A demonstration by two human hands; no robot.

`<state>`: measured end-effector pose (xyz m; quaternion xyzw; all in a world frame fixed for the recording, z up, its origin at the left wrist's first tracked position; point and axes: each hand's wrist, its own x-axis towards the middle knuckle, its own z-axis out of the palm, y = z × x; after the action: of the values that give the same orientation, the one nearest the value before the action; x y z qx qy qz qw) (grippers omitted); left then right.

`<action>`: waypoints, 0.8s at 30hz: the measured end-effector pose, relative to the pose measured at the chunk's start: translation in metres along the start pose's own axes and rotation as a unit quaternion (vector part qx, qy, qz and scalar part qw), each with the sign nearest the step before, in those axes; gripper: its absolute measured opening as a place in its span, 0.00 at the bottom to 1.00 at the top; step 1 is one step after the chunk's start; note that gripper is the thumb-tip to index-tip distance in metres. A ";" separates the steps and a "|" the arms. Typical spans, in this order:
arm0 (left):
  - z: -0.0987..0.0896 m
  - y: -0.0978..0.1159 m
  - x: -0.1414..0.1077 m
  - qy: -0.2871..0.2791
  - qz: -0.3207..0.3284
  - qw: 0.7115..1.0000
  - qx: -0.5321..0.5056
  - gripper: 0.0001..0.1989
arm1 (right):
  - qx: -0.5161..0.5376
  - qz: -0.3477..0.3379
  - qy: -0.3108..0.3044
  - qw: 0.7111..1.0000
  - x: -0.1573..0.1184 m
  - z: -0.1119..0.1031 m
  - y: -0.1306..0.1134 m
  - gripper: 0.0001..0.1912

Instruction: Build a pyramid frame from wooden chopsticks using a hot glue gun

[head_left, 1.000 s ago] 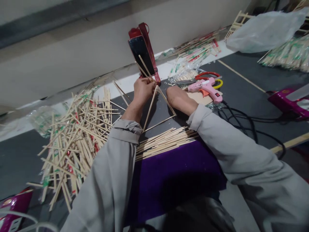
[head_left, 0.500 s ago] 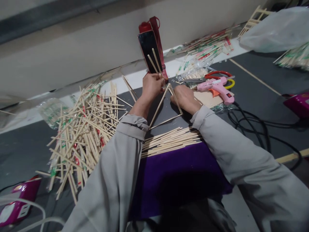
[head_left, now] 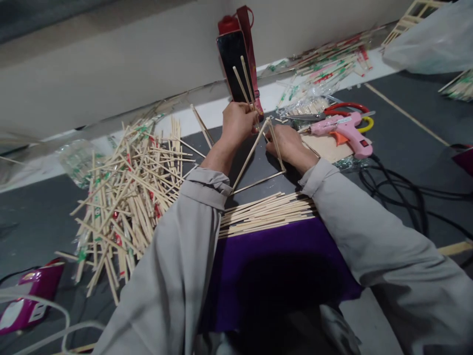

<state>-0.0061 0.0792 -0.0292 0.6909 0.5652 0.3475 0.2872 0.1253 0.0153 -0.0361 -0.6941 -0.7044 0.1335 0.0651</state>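
My left hand (head_left: 238,122) is closed around two upright wooden chopsticks (head_left: 242,84), their tops standing above the fingers. Just right of it, a frame of joined chopsticks (head_left: 252,155) rises from the table to a peak, with one stick lying along its near side. My right hand (head_left: 290,147) is curled at the frame's right side, partly behind a slanting stick; its fingertips are mostly hidden, but it seems to grip the frame. Nearer me, a row of loose chopsticks (head_left: 268,212) lies along a purple cloth (head_left: 273,241).
A large heap of chopsticks (head_left: 129,197) spreads at left. At right lie a pink glue gun (head_left: 343,129), red-handled scissors (head_left: 345,107) and black cables (head_left: 402,190). A phone (head_left: 235,61) leans on a red bottle (head_left: 228,23) behind my hands. Purple power strips (head_left: 40,291) sit at the sides.
The view has shifted a little, so most things sit slightly more to the right and higher. Both hands keep nearly the same places at the frame, and my left still holds the two chopsticks.
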 end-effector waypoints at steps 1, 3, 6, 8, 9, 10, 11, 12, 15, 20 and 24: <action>0.000 0.001 -0.001 0.000 -0.002 1.000 0.000 0.08 | -0.001 0.000 -0.003 1.000 0.000 -0.001 0.000 0.17; 0.000 0.001 -0.001 -0.001 -0.009 1.000 0.001 0.07 | -0.005 0.001 -0.004 1.000 0.002 -0.002 -0.001 0.17; 0.001 -0.001 0.001 -0.007 -0.021 1.000 0.002 0.05 | -0.022 0.002 -0.004 1.000 0.007 -0.001 -0.002 0.17; 0.001 -0.004 0.003 -0.009 -0.021 1.000 -0.001 0.05 | -0.037 -0.004 -0.004 0.999 0.012 0.001 -0.001 0.16; 0.002 -0.005 0.004 -0.007 -0.017 1.000 -0.002 0.06 | -0.042 -0.007 -0.004 0.999 0.014 0.003 -0.001 0.15; 0.002 -0.006 0.005 -0.004 -0.014 1.000 -0.003 0.06 | -0.045 -0.010 -0.004 0.999 0.017 0.004 -0.001 0.15; 0.003 -0.007 0.006 -0.002 -0.011 1.000 -0.003 0.07 | -0.046 -0.011 -0.004 0.999 0.018 0.005 0.000 0.15; 0.003 -0.008 0.006 0.001 -0.010 1.000 -0.004 0.07 | -0.046 -0.012 -0.003 0.999 0.020 0.007 0.001 0.16; 0.004 -0.009 0.008 0.004 -0.014 1.000 -0.005 0.08 | -0.045 -0.019 0.006 0.999 0.023 0.010 0.003 0.17; 0.002 -0.003 0.006 0.005 -0.022 1.000 -0.003 0.08 | -0.047 -0.023 -0.003 0.999 0.023 0.009 0.003 0.16; 0.000 0.003 0.005 0.012 -0.007 1.000 0.025 0.11 | -0.043 -0.014 -0.015 0.999 0.022 0.005 0.000 0.17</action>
<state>-0.0041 0.0830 -0.0261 0.6898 0.5816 0.3397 0.2655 0.1237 0.0367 -0.0427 -0.6843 -0.7200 0.1125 0.0266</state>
